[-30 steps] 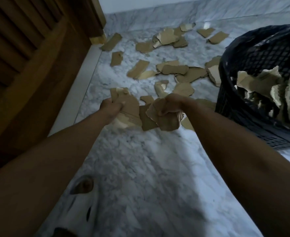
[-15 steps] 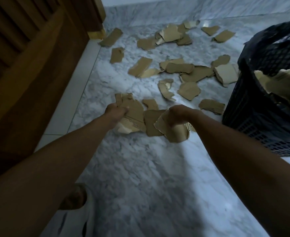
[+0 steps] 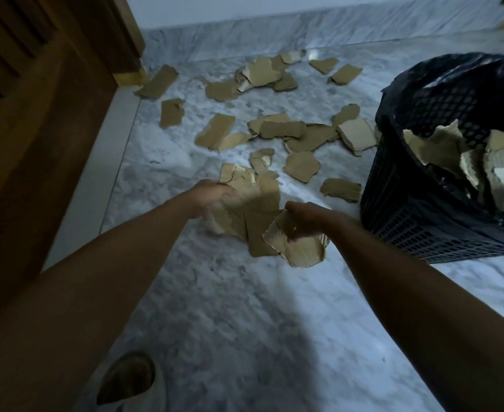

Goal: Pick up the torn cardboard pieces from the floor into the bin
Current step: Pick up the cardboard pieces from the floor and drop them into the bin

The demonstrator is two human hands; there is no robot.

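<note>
Both hands gripped torn brown cardboard pieces: left hand (image 3: 212,194) one bunch (image 3: 245,209), right hand (image 3: 303,220) another (image 3: 301,252); dark mesh plastic bin (image 3: 423,227) at three o'clock.

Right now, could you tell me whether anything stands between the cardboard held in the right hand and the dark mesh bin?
Nothing visible does. The right hand grips torn brown cardboard pieces just left of the dark mesh plastic bin, with only bare marble floor between them.
</note>
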